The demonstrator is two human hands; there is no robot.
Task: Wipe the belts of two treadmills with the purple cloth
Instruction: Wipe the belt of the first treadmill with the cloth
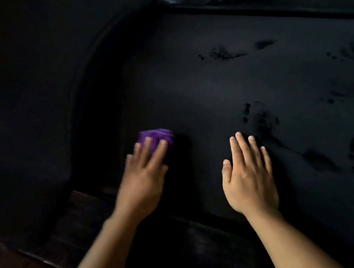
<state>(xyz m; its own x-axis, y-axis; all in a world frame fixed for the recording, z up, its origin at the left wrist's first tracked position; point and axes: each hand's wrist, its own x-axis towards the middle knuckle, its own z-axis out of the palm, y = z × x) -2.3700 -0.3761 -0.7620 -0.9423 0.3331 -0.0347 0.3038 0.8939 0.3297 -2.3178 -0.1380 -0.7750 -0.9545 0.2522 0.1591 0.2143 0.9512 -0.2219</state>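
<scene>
Two hands on the dark belt [221,85]: left hand [142,178] fingers pressing purple cloth [156,137], right hand [249,180] flat, fingers released.

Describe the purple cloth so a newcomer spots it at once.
Start at the wide black treadmill belt. At its near left edge lies the left hand, fingers spread over the purple cloth. It is the only brightly coloured thing on the dark surface.
</scene>
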